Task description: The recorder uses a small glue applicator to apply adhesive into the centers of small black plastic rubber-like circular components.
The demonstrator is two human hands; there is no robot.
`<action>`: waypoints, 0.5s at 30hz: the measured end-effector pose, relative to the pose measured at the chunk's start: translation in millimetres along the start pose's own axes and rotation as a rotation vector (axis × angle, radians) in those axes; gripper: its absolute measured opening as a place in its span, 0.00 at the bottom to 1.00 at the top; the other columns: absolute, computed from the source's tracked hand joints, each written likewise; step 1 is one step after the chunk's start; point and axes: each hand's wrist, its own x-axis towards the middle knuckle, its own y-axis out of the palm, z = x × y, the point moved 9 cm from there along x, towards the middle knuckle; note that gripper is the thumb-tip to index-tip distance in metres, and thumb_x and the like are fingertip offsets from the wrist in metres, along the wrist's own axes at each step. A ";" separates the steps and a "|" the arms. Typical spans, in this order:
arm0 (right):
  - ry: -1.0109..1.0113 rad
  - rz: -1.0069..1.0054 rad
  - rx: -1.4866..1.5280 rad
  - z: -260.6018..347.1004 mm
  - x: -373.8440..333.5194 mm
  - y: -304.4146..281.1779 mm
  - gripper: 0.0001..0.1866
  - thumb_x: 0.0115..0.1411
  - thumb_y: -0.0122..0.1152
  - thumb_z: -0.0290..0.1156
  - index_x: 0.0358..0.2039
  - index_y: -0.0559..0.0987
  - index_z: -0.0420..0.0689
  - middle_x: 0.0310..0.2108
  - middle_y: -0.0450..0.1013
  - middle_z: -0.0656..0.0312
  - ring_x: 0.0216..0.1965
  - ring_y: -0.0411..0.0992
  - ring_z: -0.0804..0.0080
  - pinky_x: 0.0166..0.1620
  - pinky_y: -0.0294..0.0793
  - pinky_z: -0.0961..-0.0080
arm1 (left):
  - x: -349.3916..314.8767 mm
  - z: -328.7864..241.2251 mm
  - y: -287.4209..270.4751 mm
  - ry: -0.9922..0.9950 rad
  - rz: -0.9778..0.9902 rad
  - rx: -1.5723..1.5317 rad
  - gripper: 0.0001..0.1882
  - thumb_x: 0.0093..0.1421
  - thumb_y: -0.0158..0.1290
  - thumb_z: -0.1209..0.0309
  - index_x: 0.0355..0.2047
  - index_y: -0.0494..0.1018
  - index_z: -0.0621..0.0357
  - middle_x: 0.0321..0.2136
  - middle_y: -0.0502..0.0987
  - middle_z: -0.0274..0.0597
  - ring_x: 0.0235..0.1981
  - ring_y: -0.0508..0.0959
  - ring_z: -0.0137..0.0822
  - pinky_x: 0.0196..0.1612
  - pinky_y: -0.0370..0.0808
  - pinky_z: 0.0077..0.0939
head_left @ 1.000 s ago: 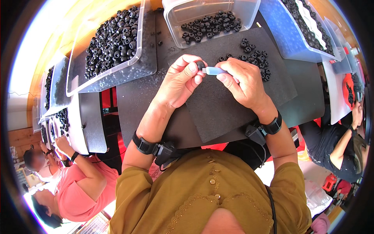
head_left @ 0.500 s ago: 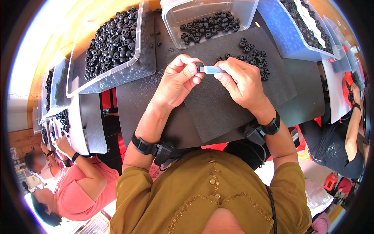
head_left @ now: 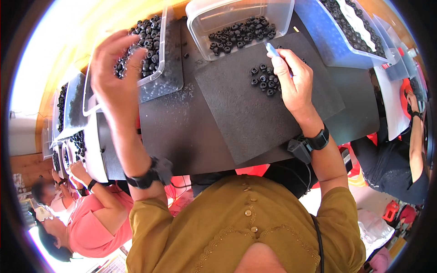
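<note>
My left hand (head_left: pixel 114 73), smeared by motion, hovers over the left clear plastic bin (head_left: pixel 160 68). Its thumb and fingers are apart. Small round black hollow parts (head_left: pixel 150 38) heap up in that bin behind the fingers, and I make out none held. My right hand (head_left: pixel 297 82) is closed around a small tool with a light-blue handle (head_left: pixel 272 49), its short tip pointing up and away. Just left of that hand, a loose cluster of the same black parts (head_left: pixel 263 78) lies on the dark mat (head_left: pixel 246 123), partly covered by the fingers.
A clear bin (head_left: pixel 241 11) at the far middle holds more black parts. To the far right stands a bluish bin (head_left: pixel 334 43) filled with them and a white strip. Co-workers sit on the left, one in a pink shirt (head_left: pixel 98 220); another person's arm (head_left: pixel 415 145) shows at right.
My left hand has left the tool and swung far left over the bin; the black part it held is no longer visible. My right hand has tilted the tool upward, moving slightly right.
</note>
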 end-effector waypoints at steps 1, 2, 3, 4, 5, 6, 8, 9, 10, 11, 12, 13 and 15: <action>0.017 -0.008 0.005 -4.5 -1.6 -1.2 0.10 0.66 0.55 0.31 0.35 0.76 0.36 0.21 0.69 0.59 0.22 0.68 0.73 0.27 0.67 0.76 | -9.8 -23.9 18.8 0.028 0.046 -0.105 0.11 0.49 0.63 0.79 0.34 0.79 0.56 0.40 0.80 0.42 0.42 0.78 0.38 0.45 0.75 0.30; 0.030 -0.008 0.020 -6.2 -2.7 -0.8 0.10 0.66 0.55 0.31 0.35 0.76 0.36 0.21 0.69 0.59 0.22 0.68 0.73 0.27 0.67 0.76 | -20.6 -56.9 41.2 0.148 0.185 -0.125 0.10 0.48 0.63 0.77 0.33 0.79 0.54 0.38 0.80 0.38 0.41 0.78 0.39 0.45 0.75 0.32; 0.026 -0.002 0.026 -6.7 -3.1 0.9 0.10 0.66 0.55 0.31 0.35 0.76 0.36 0.21 0.69 0.59 0.22 0.68 0.73 0.27 0.67 0.76 | -38.1 -77.5 68.5 0.091 0.393 -0.237 0.13 0.47 0.63 0.81 0.33 0.78 0.55 0.36 0.79 0.39 0.39 0.79 0.35 0.42 0.76 0.27; 0.027 -0.002 0.019 -7.1 -2.8 0.5 0.11 0.66 0.54 0.32 0.37 0.77 0.36 0.22 0.69 0.62 0.23 0.66 0.78 0.28 0.66 0.79 | -53.3 -92.1 93.0 0.161 0.486 -0.329 0.12 0.47 0.64 0.80 0.33 0.77 0.56 0.36 0.79 0.40 0.39 0.79 0.39 0.42 0.76 0.31; 0.030 -0.006 0.008 -8.6 -2.6 -0.8 0.12 0.67 0.53 0.32 0.39 0.78 0.36 0.23 0.68 0.66 0.24 0.64 0.83 0.29 0.65 0.82 | -68.0 -94.6 119.9 0.102 0.571 -0.361 0.13 0.47 0.64 0.76 0.34 0.77 0.57 0.37 0.78 0.43 0.39 0.78 0.45 0.43 0.75 0.35; 0.027 -0.005 0.006 -7.8 -2.7 -0.6 0.12 0.67 0.53 0.32 0.39 0.78 0.36 0.23 0.68 0.66 0.24 0.64 0.83 0.29 0.65 0.82 | -80.4 -89.5 143.6 0.101 0.619 -0.361 0.13 0.48 0.63 0.75 0.36 0.76 0.58 0.36 0.77 0.44 0.41 0.76 0.48 0.45 0.74 0.38; 0.005 0.002 -0.014 -3.8 -2.7 1.6 0.10 0.65 0.55 0.31 0.35 0.76 0.36 0.24 0.71 0.55 0.22 0.70 0.66 0.27 0.68 0.74 | -93.1 -74.9 169.9 0.071 0.655 -0.336 0.14 0.49 0.62 0.75 0.37 0.76 0.58 0.35 0.76 0.45 0.42 0.75 0.49 0.46 0.73 0.39; -0.038 -0.001 -0.015 -1.6 -3.7 4.6 0.09 0.64 0.56 0.31 0.35 0.76 0.36 0.25 0.72 0.54 0.22 0.71 0.64 0.27 0.68 0.73 | -98.5 -68.0 179.9 0.057 0.688 -0.341 0.14 0.49 0.62 0.75 0.37 0.76 0.59 0.34 0.76 0.45 0.42 0.75 0.49 0.46 0.73 0.39; -0.016 0.036 0.009 -0.5 -4.9 9.4 0.08 0.64 0.56 0.30 0.35 0.76 0.37 0.25 0.72 0.54 0.22 0.70 0.63 0.27 0.68 0.72 | -103.8 -61.5 187.3 0.044 0.722 -0.346 0.14 0.49 0.62 0.75 0.37 0.76 0.59 0.34 0.76 0.46 0.42 0.75 0.49 0.46 0.73 0.39; -0.045 0.056 -0.006 3.8 -6.6 11.7 0.08 0.64 0.56 0.30 0.35 0.76 0.38 0.26 0.72 0.54 0.22 0.71 0.62 0.27 0.69 0.71 | -102.4 -60.8 186.9 0.056 0.720 -0.353 0.13 0.49 0.61 0.78 0.37 0.76 0.61 0.34 0.76 0.46 0.39 0.77 0.48 0.43 0.75 0.36; -0.074 0.077 -0.020 7.9 -8.0 14.2 0.08 0.63 0.57 0.30 0.35 0.77 0.38 0.26 0.72 0.54 0.23 0.71 0.60 0.27 0.69 0.71 | -102.6 -60.6 185.6 0.060 0.724 -0.358 0.13 0.49 0.61 0.78 0.37 0.76 0.61 0.34 0.76 0.46 0.39 0.77 0.48 0.43 0.75 0.36; -0.118 0.103 -0.041 14.7 -8.4 16.5 0.07 0.62 0.57 0.29 0.35 0.77 0.38 0.26 0.73 0.54 0.24 0.72 0.57 0.28 0.71 0.69 | -103.4 -55.8 183.2 -0.039 0.730 -0.447 0.12 0.50 0.61 0.80 0.36 0.76 0.61 0.34 0.76 0.46 0.37 0.78 0.46 0.40 0.75 0.34; -0.147 0.153 -0.044 19.4 -10.9 20.1 0.05 0.62 0.57 0.28 0.35 0.77 0.40 0.26 0.73 0.55 0.25 0.73 0.56 0.28 0.71 0.67 | -104.7 -45.7 174.7 -0.191 0.741 -0.551 0.11 0.51 0.60 0.83 0.36 0.76 0.64 0.34 0.77 0.45 0.31 0.80 0.38 0.34 0.77 0.28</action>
